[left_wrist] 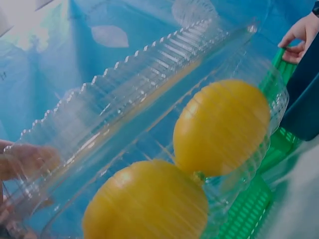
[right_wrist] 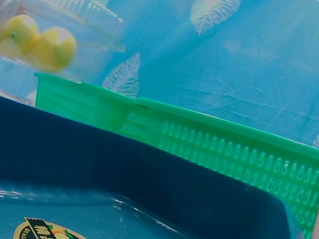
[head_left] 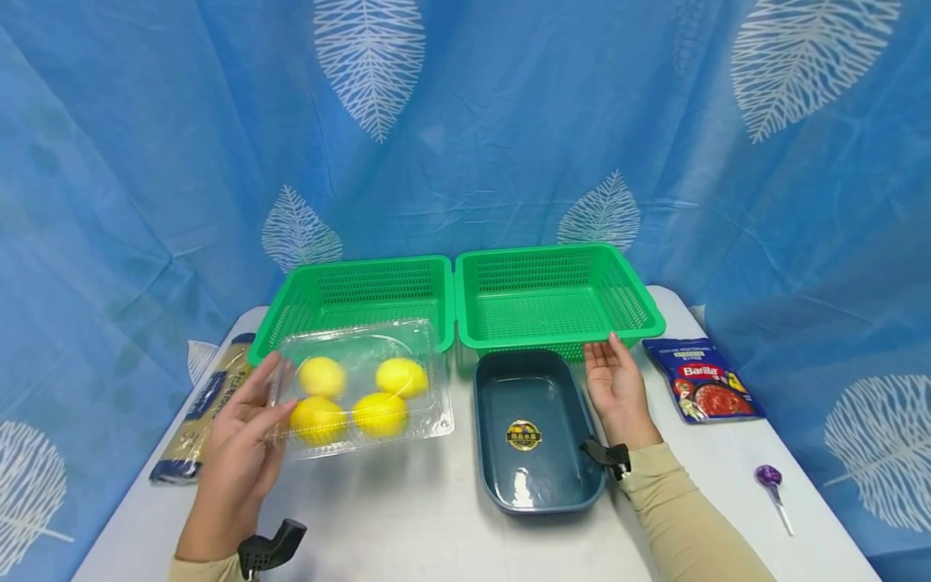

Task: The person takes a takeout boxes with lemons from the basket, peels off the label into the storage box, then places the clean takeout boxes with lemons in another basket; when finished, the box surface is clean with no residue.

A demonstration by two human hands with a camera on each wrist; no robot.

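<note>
Tilted above the table, a clear plastic clamshell box (head_left: 438, 404) carries several yellow lemons (head_left: 322, 377). My left hand (head_left: 243, 440) grips its left end, thumb and fingers on either side of the plastic. In the left wrist view two lemons (left_wrist: 222, 127) fill the middle behind the ribbed clear wall. My right hand (head_left: 617, 388) has its fingers relaxed, fingertips right at the front rim of the right green basket (head_left: 538, 252). Beside that hand, to its left, stands a dark blue rectangular tray (head_left: 538, 465) with a round fruit sticker (head_left: 524, 435) inside.
A second green basket (head_left: 381, 263) stands next to the first at the back, partly behind the box. On the left lies a pasta packet (head_left: 200, 412). A Barilla sauce pouch (head_left: 701, 380) and a purple lollipop (head_left: 769, 478) lie on the right. Blue curtain (head_left: 473, 121) surrounds the table.
</note>
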